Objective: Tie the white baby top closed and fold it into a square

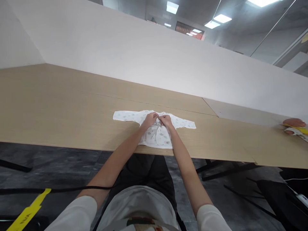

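A small white baby shirt (154,138) with a sparse grey print lies spread on the wooden table, its sleeves stretched out to both sides and its hem near the front edge. At the upper front, just below the collar, my left hand (150,119) pinches the fabric. My right hand (166,121) pinches it too, a little to the right, with the fingertips of both hands almost meeting. A curved front edge runs down the middle of the shirt below my hands. Whatever small part is between the fingertips is hidden.
The wooden table (72,106) runs across the view, with a white partition (134,54) behind it. At its far right end lies a doll-like object (295,123) with yellow on it. A black chair (276,195) stands at lower right. A yellow tag (29,210) hangs by a black cable at lower left.
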The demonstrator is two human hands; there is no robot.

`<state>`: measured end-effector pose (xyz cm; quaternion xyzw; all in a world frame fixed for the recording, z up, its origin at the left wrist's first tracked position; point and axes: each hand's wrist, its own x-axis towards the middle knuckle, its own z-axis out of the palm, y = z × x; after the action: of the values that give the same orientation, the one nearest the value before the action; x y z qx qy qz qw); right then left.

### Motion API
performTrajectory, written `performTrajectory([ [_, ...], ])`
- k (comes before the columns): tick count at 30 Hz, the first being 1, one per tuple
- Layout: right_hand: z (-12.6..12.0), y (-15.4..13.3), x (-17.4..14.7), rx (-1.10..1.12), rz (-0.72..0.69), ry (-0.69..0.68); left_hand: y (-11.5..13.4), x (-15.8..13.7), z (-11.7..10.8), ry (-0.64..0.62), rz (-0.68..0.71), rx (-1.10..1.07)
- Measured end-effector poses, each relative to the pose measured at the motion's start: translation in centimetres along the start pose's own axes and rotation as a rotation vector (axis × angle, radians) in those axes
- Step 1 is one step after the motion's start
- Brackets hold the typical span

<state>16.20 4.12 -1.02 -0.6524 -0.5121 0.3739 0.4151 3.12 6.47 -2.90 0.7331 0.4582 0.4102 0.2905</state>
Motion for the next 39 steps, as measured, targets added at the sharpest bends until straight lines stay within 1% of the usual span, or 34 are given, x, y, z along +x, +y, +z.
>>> performTrajectory([
  [4,0.0,0.1,0.3,0.071,0.061,-0.001,0.3,-0.2,-0.1,-0.034,0.044,0.12],
  [7,0.0,0.2,0.2,0.035,0.048,-0.001,0.5,-0.3,-0.2,0.0,0.067,0.289],
  [9,0.0,0.2,0.1,-0.062,0.002,0.023,0.7,-0.5,-0.4,0.026,0.04,0.403],
  [11,0.0,0.1,0.0,-0.214,-0.076,0.067,0.9,-0.7,-0.5,0.031,0.004,0.492],
  [13,0.0,-0.1,-0.2,-0.362,-0.156,0.093,1.2,-1.0,-0.7,0.018,-0.012,0.553],
  [15,-0.2,-0.3,-0.5,-0.453,-0.217,0.097,1.5,-1.4,-1.0,-0.009,-0.007,0.581],
  [18,-0.8,-0.7,-1.2,-0.48,-0.269,0.08,1.7,-2.1,-1.4,-0.1,0.008,0.496],
  [21,-1.2,-0.9,-2.3,-0.493,-0.237,-0.013,1.8,-2.4,-1.7,-0.193,0.032,0.354],
  [23,-1.4,-1.1,-2.8,-0.516,-0.219,-0.034,2.0,-2.5,-1.9,-0.224,0.059,0.332],
  [26,-1.6,-1.2,-3.2,-0.502,-0.21,-0.003,2.3,-2.6,-2.0,-0.228,0.079,0.351],
  [29,-1.7,-1.3,-3.2,-0.438,-0.18,-0.027,2.2,-2.6,-2.0,-0.221,0.088,0.316],
  [31,-1.8,-1.2,-3.2,-0.384,-0.179,-0.043,1.8,-2.5,-1.9,-0.22,0.119,0.263],
  [35,-2.1,-0.9,-3.0,-0.212,-0.155,-0.074,1.2,-2.3,-1.8,-0.225,0.177,0.169],
  [39,-2.6,-0.7,-2.6,-0.04,-0.078,-0.111,1.6,-2.3,-1.8,-0.173,0.139,0.108],
])
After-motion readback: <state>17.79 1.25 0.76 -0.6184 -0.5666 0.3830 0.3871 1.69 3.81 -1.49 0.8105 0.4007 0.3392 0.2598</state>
